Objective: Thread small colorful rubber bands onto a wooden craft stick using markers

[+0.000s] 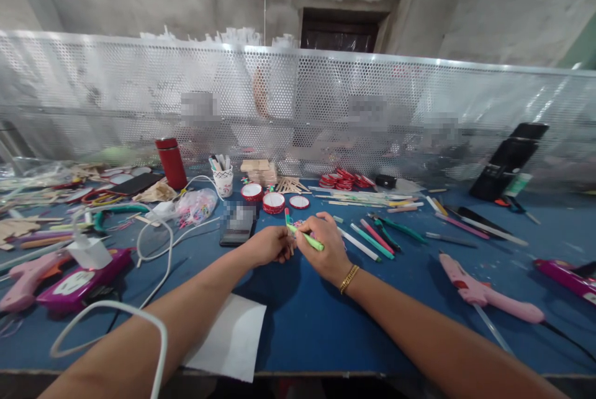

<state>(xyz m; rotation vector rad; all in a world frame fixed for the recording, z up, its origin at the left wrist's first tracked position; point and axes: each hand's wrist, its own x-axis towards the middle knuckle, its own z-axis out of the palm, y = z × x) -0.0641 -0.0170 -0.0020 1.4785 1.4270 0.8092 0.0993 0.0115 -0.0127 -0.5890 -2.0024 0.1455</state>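
Note:
My right hand (322, 247), with a gold bracelet at the wrist, is wrapped round a light green marker (313, 240). The marker's tip end points left, at a small stick (287, 215) with red and green colour on its upper part. My left hand (272, 244) pinches this stick from the left, and the fingers hide much of it. Both hands are close together over the blue table. To the right of my right hand lie a white marker (361, 245), a teal marker (364, 237) and a pink marker (378, 235), loose on the table.
A phone (237, 225) lies left of my hands. Round red-rimmed tins (273, 203) and a paper cup (224, 183) with pens stand behind. A pink glue gun (488, 296) lies right; white paper (233, 337) sits near the front edge. A white cable (161, 324) crosses my left forearm.

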